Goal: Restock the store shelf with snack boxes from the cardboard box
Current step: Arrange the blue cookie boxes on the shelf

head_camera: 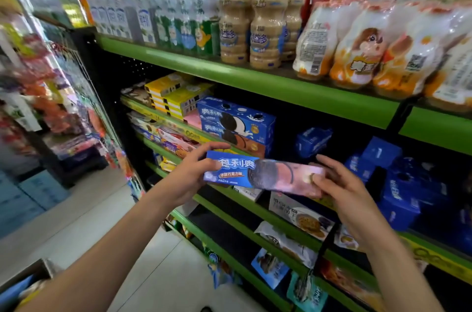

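Green shelves (293,87) fill the view, with bottles (263,31) on top, stacked blue boxes (237,120) on the middle tier and dark blue packs (398,184) to the right, leaving a dark gap between them. In front of that gap a long snack box (263,175), blue at its left end and pink at its right, is held level in the air. The left hand (191,171) grips the blue end with curled fingers and the right hand (350,194) pinches the pink end; a cardboard box (28,273) corner shows low left.

The green-edged shelf (255,76) carries tan drink bottles (265,31) up top, at twelve o'clock. One tier down, yellow boxes (176,97) sit at ten o'clock beside stacked blue cookie boxes (237,120); more blue boxes (398,184) crowd three o'clock.
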A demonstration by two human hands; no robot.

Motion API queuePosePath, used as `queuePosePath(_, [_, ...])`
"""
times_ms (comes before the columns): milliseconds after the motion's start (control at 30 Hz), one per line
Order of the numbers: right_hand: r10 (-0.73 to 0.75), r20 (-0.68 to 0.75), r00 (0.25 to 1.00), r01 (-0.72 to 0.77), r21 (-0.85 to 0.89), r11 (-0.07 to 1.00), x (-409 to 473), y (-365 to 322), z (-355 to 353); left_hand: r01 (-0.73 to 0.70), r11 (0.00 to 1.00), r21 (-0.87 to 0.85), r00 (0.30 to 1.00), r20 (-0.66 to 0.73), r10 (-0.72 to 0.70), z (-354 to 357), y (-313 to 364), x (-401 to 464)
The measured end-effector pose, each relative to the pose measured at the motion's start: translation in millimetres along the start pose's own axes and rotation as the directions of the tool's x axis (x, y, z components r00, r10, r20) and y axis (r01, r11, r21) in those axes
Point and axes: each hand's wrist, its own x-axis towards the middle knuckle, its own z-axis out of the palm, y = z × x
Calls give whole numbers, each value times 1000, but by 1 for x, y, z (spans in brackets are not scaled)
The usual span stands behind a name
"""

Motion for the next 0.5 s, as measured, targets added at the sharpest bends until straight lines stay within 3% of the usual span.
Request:
queuePosePath(67, [2, -11, 1000, -2, 30, 1000, 4, 4, 1, -12, 997, -78, 999, -45, 9, 1, -3, 1])
queuePosePath(167, [-2, -23, 1000, 1, -72, 997, 9, 11, -1, 16, 989, -146, 997, -72, -26, 8, -17, 4])
queuePosePath(300, [-20, -50, 999, 11, -179, 984, 10, 15, -5, 53, 991, -125, 997, -52, -60, 16, -32, 8])
queuePosePath(500, [16, -64, 998, -28, -193, 981, 14, 19, 1, 38, 995, -93, 999, -33, -41, 14, -32, 27])
